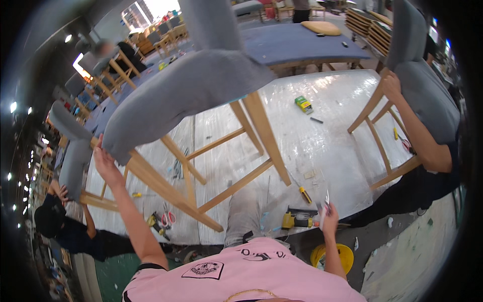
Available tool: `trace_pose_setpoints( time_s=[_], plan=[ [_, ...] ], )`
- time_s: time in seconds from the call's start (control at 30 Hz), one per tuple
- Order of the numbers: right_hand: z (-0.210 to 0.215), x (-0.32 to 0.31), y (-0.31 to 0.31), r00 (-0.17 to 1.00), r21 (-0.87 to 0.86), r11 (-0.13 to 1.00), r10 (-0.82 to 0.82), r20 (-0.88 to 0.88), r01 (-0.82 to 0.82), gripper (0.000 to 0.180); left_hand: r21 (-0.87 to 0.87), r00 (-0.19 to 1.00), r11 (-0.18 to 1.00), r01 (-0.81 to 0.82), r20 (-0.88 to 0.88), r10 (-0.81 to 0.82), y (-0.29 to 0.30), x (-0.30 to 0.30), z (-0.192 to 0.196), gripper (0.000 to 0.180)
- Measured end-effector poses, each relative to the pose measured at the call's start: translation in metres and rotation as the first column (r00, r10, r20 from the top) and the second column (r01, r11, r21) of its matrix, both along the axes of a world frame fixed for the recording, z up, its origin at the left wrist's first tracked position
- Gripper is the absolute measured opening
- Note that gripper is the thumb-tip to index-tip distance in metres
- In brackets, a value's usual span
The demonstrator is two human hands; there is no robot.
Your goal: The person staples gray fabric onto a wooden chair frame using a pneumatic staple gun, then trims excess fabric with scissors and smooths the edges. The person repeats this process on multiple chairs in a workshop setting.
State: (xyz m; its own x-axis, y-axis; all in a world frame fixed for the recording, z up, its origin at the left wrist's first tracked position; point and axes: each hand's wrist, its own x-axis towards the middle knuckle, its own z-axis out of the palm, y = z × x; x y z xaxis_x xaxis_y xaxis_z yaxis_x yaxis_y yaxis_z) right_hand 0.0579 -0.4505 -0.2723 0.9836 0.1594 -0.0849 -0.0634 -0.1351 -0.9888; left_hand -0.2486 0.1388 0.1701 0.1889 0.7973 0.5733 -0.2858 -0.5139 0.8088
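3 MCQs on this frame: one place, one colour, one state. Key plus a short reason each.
1. Where is the left hand?
A. on the edge of the grey upholstered seat of the wooden-legged chair
B. on the yellow bucket
C. on the green box

2. What colour is the small box on the plastic-covered white table?
A. red
B. green and yellow
C. black

3. How does the chair stand?
A. upright on the floor
B. tipped on the table, legs toward the camera
C. stacked on other chairs

Key: 1 A, fingers meet the seat edge; 2 B, its top shows both; 3 B, legs point this way.
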Motion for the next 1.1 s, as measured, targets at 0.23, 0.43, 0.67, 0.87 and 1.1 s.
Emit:
trace_pose_setpoints(
  time_s=[0.23, 0.43, 0.67, 0.87, 1.1],
  plan=[
    [-0.129, -0.153, -0.245, 0.199, -0.508, 0.594, -0.749, -0.632, 0.624, 0.043, 0.025, 0.934, 0.948, 0.316, 0.166, -0.316, 0.045, 0.042, 0.025, 0.053],
    [-0.167, -0.195, -0.189, 0.625, -0.728, 0.666, -0.639, -0.448, 0.160, 0.044, 0.056, 0.969, 0.968, 0.245, 0.014, -0.246, 0.062, 0.041, 0.018, 0.050],
    [-0.060, -0.084, -0.042, 0.943, -0.712, 0.701, -0.258, -0.209, 0.034, 0.042, 0.002, 0.969, 0.969, 0.246, 0.030, -0.245, 0.064, 0.041, 0.030, 0.045],
    [-0.099, 0.055, -0.035, 0.994, -0.611, 0.785, -0.108, 0.020, 0.098, 0.047, -0.028, 0.985, 0.987, 0.159, 0.065, -0.157, 0.045, 0.069, 0.022, 0.038],
    [-0.137, 0.168, 0.055, 0.987, -0.609, 0.793, 0.101, 0.121, -0.007, 0.061, 0.069, 0.975, 0.980, 0.186, 0.110, -0.192, 0.063, 0.065, 0.028, 0.034]
  ],
)
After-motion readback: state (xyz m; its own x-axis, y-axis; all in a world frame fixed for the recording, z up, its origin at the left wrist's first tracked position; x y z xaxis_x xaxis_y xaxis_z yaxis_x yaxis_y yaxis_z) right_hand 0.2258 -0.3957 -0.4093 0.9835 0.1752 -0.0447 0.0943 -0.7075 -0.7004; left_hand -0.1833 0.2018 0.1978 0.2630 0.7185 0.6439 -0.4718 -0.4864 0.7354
